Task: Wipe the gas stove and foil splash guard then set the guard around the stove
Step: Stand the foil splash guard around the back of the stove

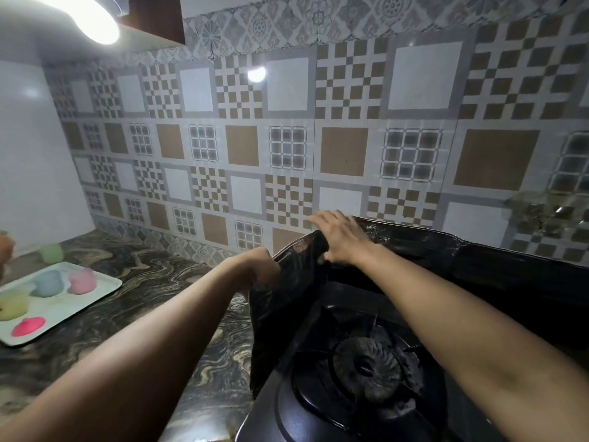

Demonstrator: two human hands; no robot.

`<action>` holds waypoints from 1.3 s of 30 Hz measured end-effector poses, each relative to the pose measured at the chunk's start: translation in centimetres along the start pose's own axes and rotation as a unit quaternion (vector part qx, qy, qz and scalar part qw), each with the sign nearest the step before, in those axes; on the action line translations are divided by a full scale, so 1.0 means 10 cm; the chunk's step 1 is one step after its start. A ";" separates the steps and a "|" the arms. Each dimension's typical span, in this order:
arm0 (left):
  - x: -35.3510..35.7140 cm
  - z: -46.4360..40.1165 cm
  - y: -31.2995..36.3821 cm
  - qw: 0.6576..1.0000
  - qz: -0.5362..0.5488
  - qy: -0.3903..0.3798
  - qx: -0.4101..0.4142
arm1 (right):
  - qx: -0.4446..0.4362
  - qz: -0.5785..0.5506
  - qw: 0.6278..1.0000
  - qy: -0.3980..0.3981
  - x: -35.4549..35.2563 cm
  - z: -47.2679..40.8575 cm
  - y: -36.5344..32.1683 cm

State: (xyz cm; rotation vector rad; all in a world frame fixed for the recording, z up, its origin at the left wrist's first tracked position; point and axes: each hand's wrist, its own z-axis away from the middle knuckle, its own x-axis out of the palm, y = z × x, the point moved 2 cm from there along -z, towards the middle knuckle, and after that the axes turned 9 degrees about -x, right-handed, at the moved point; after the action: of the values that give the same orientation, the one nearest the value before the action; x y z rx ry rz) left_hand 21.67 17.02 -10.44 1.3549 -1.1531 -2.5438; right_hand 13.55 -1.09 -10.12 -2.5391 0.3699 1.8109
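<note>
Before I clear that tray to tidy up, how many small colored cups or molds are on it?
4 on the tray: blue cup and pink cup at the back, yellow cup at left, red mold in front. A green cup stands behind, off the tray.

Two bare forearms showed in the frame, one running from the lower left, the other from the lower right, toward the centre. Neither carried a sleeve, watch, bracelet or glove. The left hand (pixel 259 266) and right hand (pixel 339 236) were bare too, with no ring visible on the parts that showed. The nails were too blurred to make out.
</note>
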 end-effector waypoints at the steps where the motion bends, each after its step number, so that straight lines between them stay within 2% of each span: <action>1: 0.02 0.01 0.00 1.000 0.004 0.004 0.004 | -0.003 0.015 1.000 -0.004 0.07 -0.05 -0.03; 5: 0.09 0.06 -0.01 0.999 0.023 0.024 0.021 | 0.009 0.100 0.995 0.015 0.28 -0.15 -0.07; 14: 0.22 0.16 -0.07 0.997 0.032 0.058 0.031 | 0.003 0.109 0.994 0.028 0.30 -0.22 -0.11; 21: 0.19 0.28 -0.13 0.971 -0.079 0.215 0.070 | -0.001 0.117 0.992 0.042 0.24 -0.36 0.06; 24: 0.22 0.27 -0.16 0.965 -0.077 0.241 0.071 | -0.005 0.106 0.994 0.037 0.18 -0.40 0.08; 30: 0.21 0.21 -0.18 0.982 -0.011 0.189 0.017 | 0.022 0.045 0.999 -0.005 0.16 -0.38 0.22; 35: 0.15 0.21 -0.14 0.991 0.013 0.137 0.003 | 0.125 0.054 0.990 -0.034 0.09 -0.21 0.50; 39: 0.13 0.25 -0.11 0.996 0.090 0.016 -0.013 | 0.186 0.048 0.979 -0.068 0.08 -0.05 0.71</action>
State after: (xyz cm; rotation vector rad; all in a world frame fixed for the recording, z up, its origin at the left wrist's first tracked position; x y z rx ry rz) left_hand 19.39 18.82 -11.24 1.2194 -1.1732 -2.3954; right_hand 12.87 -8.25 -9.76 -2.1679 0.7588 1.7365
